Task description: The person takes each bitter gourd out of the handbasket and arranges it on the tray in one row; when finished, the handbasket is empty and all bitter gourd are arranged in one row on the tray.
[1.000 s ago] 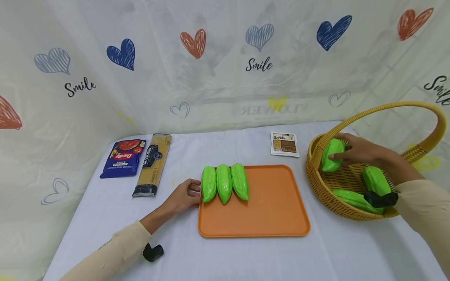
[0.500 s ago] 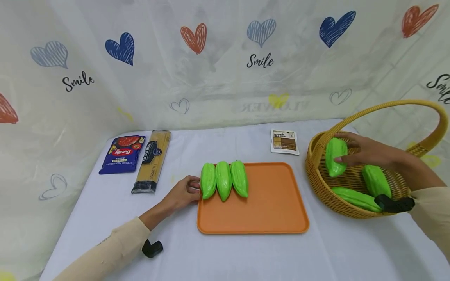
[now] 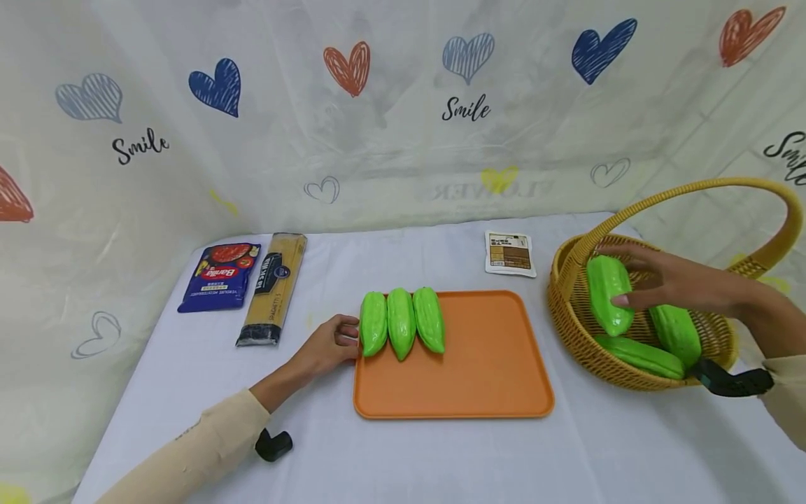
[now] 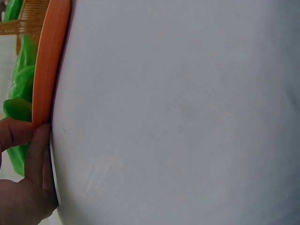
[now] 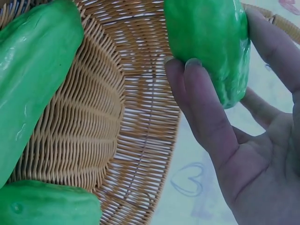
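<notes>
My right hand point(image 3: 676, 283) grips a glossy green bitter melon point(image 3: 609, 294) between thumb and fingers, over the wicker basket point(image 3: 579, 346). In the right wrist view the fingers curl around the lower end of this bitter melon point(image 5: 208, 44). Two more bitter melons lie in the basket, one at the front point(image 3: 639, 355) and one at the right point(image 3: 676, 334). On the left part of the orange tray point(image 3: 485, 378), three bitter melons point(image 3: 401, 323) stand side by side in a row. My left hand point(image 3: 327, 348) pinches the tray's left rim, thumb on top and fingers at its underside point(image 4: 44, 84).
At the back left lie a blue Barilla pouch point(image 3: 220, 278) and a pack of spaghetti point(image 3: 272, 290). A small white and brown packet point(image 3: 510, 254) is behind the tray. The tall basket handle point(image 3: 711, 183) arches over the right arm. A printed curtain point(image 3: 390, 140) hangs behind the table.
My right hand has shifted slightly right and toward me with the bitter melon, which is now nearer the middle of the basket. The left hand stays at the tray rim.
</notes>
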Available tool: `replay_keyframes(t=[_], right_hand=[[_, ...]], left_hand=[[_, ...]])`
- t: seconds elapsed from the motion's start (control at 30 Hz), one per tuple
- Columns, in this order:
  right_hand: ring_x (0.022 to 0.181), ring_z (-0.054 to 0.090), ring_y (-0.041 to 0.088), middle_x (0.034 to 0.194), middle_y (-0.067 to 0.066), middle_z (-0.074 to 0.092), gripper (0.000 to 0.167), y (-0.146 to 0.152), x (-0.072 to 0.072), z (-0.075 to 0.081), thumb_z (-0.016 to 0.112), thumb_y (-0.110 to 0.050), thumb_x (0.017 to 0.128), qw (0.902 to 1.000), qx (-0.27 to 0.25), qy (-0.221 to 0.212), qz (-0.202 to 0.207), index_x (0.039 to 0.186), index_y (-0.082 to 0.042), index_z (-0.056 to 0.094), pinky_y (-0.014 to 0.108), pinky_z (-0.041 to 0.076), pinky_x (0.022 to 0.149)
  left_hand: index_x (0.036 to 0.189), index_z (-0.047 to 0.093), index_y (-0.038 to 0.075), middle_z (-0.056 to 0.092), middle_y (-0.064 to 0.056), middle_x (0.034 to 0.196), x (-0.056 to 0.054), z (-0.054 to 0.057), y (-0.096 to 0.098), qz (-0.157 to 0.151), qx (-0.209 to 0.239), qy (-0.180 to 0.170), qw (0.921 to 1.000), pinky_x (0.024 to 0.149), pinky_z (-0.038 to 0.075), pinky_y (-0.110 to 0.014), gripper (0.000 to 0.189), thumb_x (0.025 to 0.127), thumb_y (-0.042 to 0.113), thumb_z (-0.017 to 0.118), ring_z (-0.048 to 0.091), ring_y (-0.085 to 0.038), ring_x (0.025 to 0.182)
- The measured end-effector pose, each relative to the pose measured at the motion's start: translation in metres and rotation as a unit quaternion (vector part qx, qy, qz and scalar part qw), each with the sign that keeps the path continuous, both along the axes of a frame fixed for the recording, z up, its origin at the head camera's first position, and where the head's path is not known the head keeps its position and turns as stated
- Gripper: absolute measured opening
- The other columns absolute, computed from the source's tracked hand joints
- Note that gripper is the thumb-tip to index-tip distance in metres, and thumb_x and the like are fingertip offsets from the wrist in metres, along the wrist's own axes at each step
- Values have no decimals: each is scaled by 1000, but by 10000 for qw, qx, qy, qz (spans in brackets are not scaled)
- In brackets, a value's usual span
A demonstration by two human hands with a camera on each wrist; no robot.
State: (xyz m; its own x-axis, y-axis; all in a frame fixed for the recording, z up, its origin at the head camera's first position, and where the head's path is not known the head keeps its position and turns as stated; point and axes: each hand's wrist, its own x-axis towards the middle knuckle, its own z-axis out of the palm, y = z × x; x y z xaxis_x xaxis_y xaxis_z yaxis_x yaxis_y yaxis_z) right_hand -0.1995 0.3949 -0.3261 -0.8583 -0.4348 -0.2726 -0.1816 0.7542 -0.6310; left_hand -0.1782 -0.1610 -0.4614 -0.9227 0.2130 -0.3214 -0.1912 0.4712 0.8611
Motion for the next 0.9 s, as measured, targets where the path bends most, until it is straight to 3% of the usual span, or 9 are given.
replay_keyframes(t=[0.27, 0.47, 0.53, 0.7, 0.77, 0.9], right_hand=[[128, 36, 66, 160, 27, 16, 83, -1, 8, 5, 65, -26, 97, 9996, 143, -232, 58, 162, -26, 13, 71, 50, 83], [127, 41, 63, 157, 27, 21, 82, -3, 19, 5, 67, -23, 96, 9995, 107, -251, 166, 161, -27, 17, 67, 53, 83], [126, 49, 51, 156, 25, 25, 81, -4, 22, 4, 68, -23, 95, 9994, 154, -259, 191, 160, -25, 19, 58, 57, 84], [119, 52, 0, 155, 12, 30, 80, -9, 27, 4, 70, -20, 94, 9988, 103, -269, 389, 159, -27, 23, 25, 55, 81], [115, 52, -5, 154, 5, 29, 80, -11, 28, 5, 69, -19, 94, 9982, 10, -327, 494, 159, -29, 24, 23, 55, 82], [116, 54, 1, 148, -11, 34, 78, -16, 30, 6, 68, -16, 94, 9963, -202, -534, 642, 158, -28, 26, 25, 56, 84]], left_hand=[[141, 47, 3, 57, -15, 126, 1, 2, 1, -17, 79, -9, 10000, 86, 60, -32, 63, 84, 10, 72, 62, -25, 111], [142, 48, 4, 58, -14, 126, 1, 2, 0, 55, 123, -66, 9999, 84, 61, -32, 63, 84, 9, 72, 62, -24, 110], [141, 48, 4, 58, -14, 126, 1, 1, -1, 71, 112, -79, 9999, 84, 61, -32, 63, 84, 9, 72, 62, -24, 110], [141, 47, 4, 58, -14, 125, 0, 1, -1, 76, 114, -79, 9999, 84, 61, -31, 62, 84, 9, 72, 63, -25, 110], [141, 47, 4, 58, -14, 125, 0, 1, 0, 66, 113, -59, 9999, 83, 61, -31, 62, 84, 8, 72, 63, -25, 110], [141, 48, 4, 58, -14, 125, -1, 0, 1, 61, 77, -44, 9999, 83, 61, -31, 62, 84, 8, 71, 63, -25, 109]])
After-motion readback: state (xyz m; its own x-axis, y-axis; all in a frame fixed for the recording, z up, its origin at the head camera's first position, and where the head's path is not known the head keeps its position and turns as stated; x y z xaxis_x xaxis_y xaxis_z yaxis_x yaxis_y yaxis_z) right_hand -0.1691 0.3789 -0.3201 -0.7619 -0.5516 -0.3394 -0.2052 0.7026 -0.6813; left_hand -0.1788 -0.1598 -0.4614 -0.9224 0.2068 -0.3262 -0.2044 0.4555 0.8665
